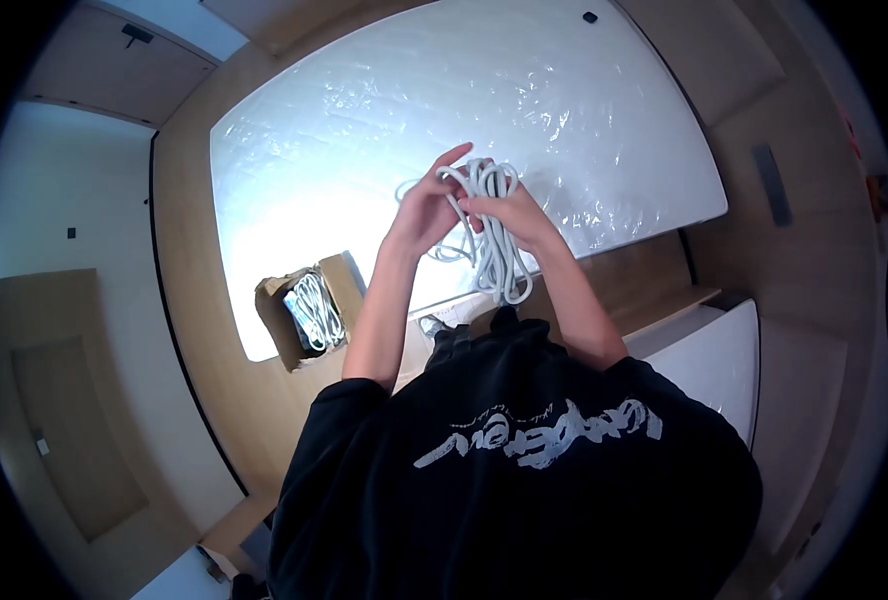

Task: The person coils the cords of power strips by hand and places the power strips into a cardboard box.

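A bundle of light grey-white cable (502, 255) hangs in long loops in front of my chest, above the mattress. My right hand (512, 212) is closed round the upper part of the bundle, its thumb across the loops. On the other side, my left hand (426, 208) holds a strand of the same cable near the top, with one finger stretched out. A loose loop droops between the hands and behind them. The cable's ends cannot be made out.
An open cardboard box (278, 318) with more coiled white cables (316, 310) sits on the near left of the plastic-wrapped mattress (364, 140). A small dark object (590, 17) lies at its far edge. Another wrapped mattress (704, 365) is at the right.
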`<action>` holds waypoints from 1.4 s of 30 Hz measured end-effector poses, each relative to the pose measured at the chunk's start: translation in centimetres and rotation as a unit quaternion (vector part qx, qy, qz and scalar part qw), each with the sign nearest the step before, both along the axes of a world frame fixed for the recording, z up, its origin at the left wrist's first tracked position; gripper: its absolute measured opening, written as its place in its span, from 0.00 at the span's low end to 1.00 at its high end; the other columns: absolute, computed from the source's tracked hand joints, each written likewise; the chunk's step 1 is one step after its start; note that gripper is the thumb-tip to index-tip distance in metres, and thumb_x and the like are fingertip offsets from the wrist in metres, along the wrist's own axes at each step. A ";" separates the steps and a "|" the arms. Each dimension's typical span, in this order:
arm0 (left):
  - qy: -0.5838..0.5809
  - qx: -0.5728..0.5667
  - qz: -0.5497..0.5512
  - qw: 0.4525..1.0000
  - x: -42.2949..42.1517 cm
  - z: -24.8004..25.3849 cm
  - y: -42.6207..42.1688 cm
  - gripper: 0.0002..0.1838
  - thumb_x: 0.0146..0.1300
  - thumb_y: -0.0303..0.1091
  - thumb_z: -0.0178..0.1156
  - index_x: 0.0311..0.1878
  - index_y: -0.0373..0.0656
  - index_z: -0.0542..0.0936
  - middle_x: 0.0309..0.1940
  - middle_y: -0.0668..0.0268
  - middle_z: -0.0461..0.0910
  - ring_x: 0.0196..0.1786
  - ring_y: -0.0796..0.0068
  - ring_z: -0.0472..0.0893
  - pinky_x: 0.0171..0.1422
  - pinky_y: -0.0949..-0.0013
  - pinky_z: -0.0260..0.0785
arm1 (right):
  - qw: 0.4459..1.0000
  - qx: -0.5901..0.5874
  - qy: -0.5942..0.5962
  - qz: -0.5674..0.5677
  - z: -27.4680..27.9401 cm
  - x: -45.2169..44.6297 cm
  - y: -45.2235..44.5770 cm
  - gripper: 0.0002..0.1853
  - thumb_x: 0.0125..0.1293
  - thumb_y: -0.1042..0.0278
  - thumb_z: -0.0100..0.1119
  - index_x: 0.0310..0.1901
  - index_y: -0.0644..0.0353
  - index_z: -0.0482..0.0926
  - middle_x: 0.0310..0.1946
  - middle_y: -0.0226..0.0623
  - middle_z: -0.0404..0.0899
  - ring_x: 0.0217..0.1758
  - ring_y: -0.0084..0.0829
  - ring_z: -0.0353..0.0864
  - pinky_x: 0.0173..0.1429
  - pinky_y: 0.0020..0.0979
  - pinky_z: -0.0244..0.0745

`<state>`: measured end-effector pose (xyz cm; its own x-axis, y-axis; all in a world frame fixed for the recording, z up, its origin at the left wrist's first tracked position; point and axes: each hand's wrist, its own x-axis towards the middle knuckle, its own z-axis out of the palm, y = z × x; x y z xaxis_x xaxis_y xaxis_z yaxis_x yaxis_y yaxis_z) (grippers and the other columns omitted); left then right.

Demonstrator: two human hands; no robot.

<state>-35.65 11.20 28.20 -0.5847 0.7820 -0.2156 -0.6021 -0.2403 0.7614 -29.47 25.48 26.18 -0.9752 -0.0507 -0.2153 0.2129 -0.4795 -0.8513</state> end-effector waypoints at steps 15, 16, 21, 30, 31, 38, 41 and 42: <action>0.164 -0.232 0.109 0.952 0.6 1.3 -5.3 0.35 0.73 0.56 0.25 0.59 0.35 0.69 0.49 0.60 0.74 0.55 0.72 0.69 0.63 0.70 0.57 | 0.976 0.182 0.016 0.119 3.8 -3.2 -4.8 0.14 0.49 0.74 0.66 0.39 0.65 0.79 0.33 0.35 0.80 0.37 0.26 0.80 0.43 0.27 0.74; 0.204 -0.230 0.077 0.949 0.2 1.3 -6.2 0.34 0.73 0.56 0.26 0.58 0.35 0.69 0.49 0.60 0.74 0.54 0.73 0.69 0.63 0.70 0.58 | 0.975 0.185 0.016 0.123 3.3 -3.1 -5.3 0.14 0.49 0.74 0.66 0.39 0.65 0.79 0.33 0.35 0.80 0.37 0.26 0.80 0.43 0.27 0.74; 0.238 -0.271 -0.009 0.933 -0.9 0.4 -10.4 0.29 0.73 0.51 0.33 0.57 0.33 0.68 0.51 0.56 0.73 0.54 0.71 0.70 0.61 0.68 0.60 | 0.995 -0.028 0.012 0.095 0.4 -2.4 -8.7 0.18 0.55 0.76 0.62 0.49 0.66 0.74 0.36 0.38 0.79 0.41 0.27 0.80 0.45 0.29 0.76; -0.372 -0.142 0.130 0.908 5.3 -12.0 -17.5 0.38 0.67 0.60 0.37 0.65 0.34 0.58 0.59 0.47 0.64 0.59 0.48 0.68 0.60 0.31 0.58 | 0.964 -0.181 0.181 0.067 2.4 -1.2 -12.7 0.09 0.58 0.76 0.52 0.41 0.63 0.67 0.23 0.32 0.68 0.25 0.24 0.68 0.34 0.29 0.68; -0.397 0.058 0.080 0.912 6.2 -11.4 -17.6 0.33 0.69 0.55 0.38 0.62 0.31 0.62 0.53 0.45 0.68 0.55 0.49 0.72 0.59 0.36 0.63 | 0.965 -0.180 0.177 0.067 2.5 -0.6 -13.5 0.09 0.58 0.76 0.52 0.41 0.63 0.67 0.23 0.32 0.68 0.25 0.24 0.68 0.34 0.29 0.68; -0.269 0.069 0.002 0.961 2.1 -13.9 -17.9 0.21 0.72 0.39 0.37 0.61 0.37 0.66 0.25 0.64 0.76 0.29 0.76 0.78 0.32 0.75 0.74 | 0.995 -0.088 0.024 0.040 1.6 3.7 -18.7 0.10 0.59 0.65 0.54 0.39 0.58 0.68 0.18 0.29 0.64 0.20 0.25 0.67 0.33 0.30 0.69; -0.188 0.014 0.002 0.982 3.1 -13.3 -18.9 0.19 0.71 0.35 0.39 0.58 0.35 0.69 0.26 0.64 0.77 0.29 0.77 0.79 0.33 0.76 0.75 | 0.986 -0.052 -0.132 -0.090 0.3 3.3 -18.3 0.09 0.60 0.62 0.54 0.28 0.56 0.70 0.17 0.28 0.65 0.21 0.25 0.69 0.32 0.29 0.70; -0.129 -0.035 -0.016 0.991 3.6 -12.5 -19.2 0.19 0.71 0.34 0.40 0.57 0.33 0.70 0.29 0.61 0.79 0.31 0.75 0.80 0.35 0.75 0.76 | 0.981 -0.064 -0.162 -0.089 0.4 3.4 -18.1 0.13 0.61 0.62 0.53 0.20 0.53 0.68 0.17 0.28 0.67 0.22 0.27 0.71 0.30 0.29 0.70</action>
